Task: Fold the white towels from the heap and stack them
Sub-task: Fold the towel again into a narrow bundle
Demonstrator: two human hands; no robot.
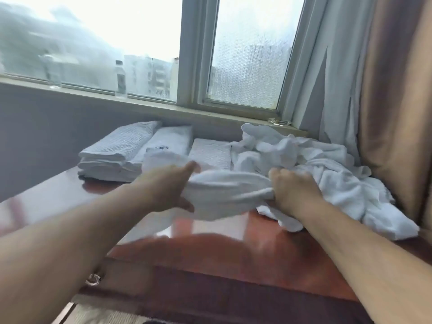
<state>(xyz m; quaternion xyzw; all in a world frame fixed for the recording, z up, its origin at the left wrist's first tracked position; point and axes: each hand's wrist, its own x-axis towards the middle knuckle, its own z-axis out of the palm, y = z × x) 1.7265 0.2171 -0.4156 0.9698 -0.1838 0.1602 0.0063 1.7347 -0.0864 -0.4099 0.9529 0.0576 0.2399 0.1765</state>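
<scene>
At a polished reddish-wood table (210,253) under a hotel-style window, a person works through white towels. On the windowsill (149,105) at far left stands a clear drinking glass (53,71), with a small water bottle (120,79) a little to its right.

Below them, at the back of the table, a pile of folded waffle-weave towels (112,153) lies just beside a second folded pile (168,142) whose top towel bears a dark emblem. A single folded towel (210,152) sits to the right of that, against the edge of the loose laundry.

In front of the piles the left hand (167,190) reaches forward, fingers nearly straight above and thumb below, with one end of a towel (224,185) caught between them; motion blur hides how firm the hold is. That towel hangs lifted off the table, stretched in a bunched band between both hands. The right hand (297,192) has its fingers curled tight round the gathered other end.

Behind and to the right of that hand, the heap (327,174) of unfolded white towels sprawls over the table's right side, one corner spilling toward the near edge. A small glass dish (279,122) rests on the sill above the heap. A pale sheer curtain (327,78) and a heavier brown curtain (397,101) hang at far right, the brown one touching the heap.
</scene>
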